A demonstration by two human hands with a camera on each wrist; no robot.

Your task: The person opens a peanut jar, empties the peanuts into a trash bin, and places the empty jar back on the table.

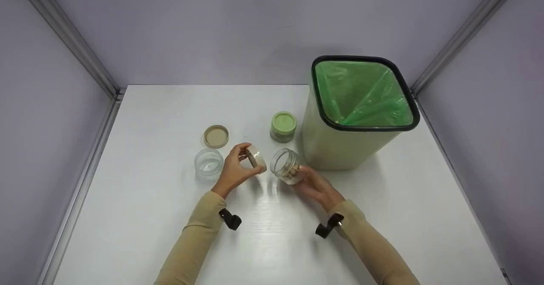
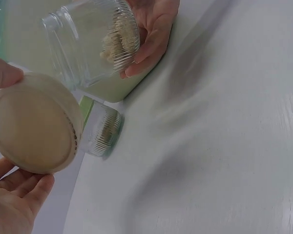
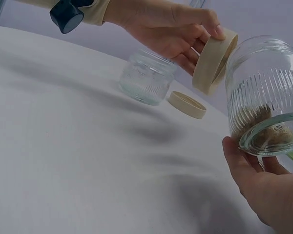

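Beside bin (image 1: 340, 149): right hand (image 1: 316, 186) holds jar (image 1: 287, 166), table room ahead.

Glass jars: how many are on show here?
3. One tilted, open jar is held in the right hand; an empty open jar stands by the left hand; a green-lidded jar stands beside the bin.

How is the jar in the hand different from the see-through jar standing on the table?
The held jar is tipped on its side in the right hand; the standing jar sits upright, untouched. The held jar has light-coloured bits inside; the standing jar looks empty. The held jar's cream lid is in the left hand; the tan lid lies on the table by the standing jar. Both are clear ribbed glass, open.
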